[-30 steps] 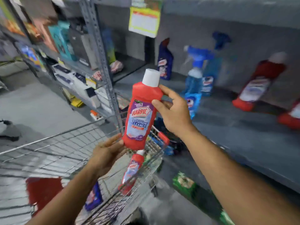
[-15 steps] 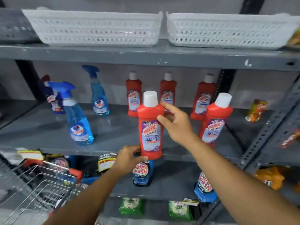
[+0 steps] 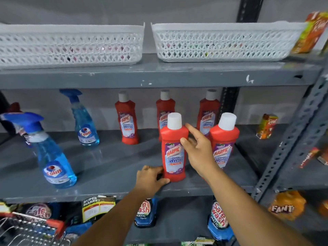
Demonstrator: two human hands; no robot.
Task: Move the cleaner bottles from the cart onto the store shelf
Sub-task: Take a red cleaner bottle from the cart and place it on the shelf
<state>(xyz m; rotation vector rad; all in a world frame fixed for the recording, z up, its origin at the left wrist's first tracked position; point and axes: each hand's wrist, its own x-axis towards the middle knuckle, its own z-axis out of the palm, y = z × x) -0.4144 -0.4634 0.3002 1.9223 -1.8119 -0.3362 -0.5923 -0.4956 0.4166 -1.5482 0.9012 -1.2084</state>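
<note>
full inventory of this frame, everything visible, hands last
Harpic bottles: five, red with white caps, middle shelf; three at the back, two in front.
Colin sprays: two, blue, middle shelf left.
Dark bottle: one, partly hidden, far left of the shelf.
Baskets: two, white, top shelf.
Juice cartons: two, orange-green, one on the middle shelf right, one on the top shelf right.
Safewash packs: at least three, blue, lower shelf.
Fanta pack: one, orange, lower right.
Cart: one, wire, bottom left.
Left hand: at the front Harpic's base.
Right hand: on its shoulder, fingers loose.
</note>
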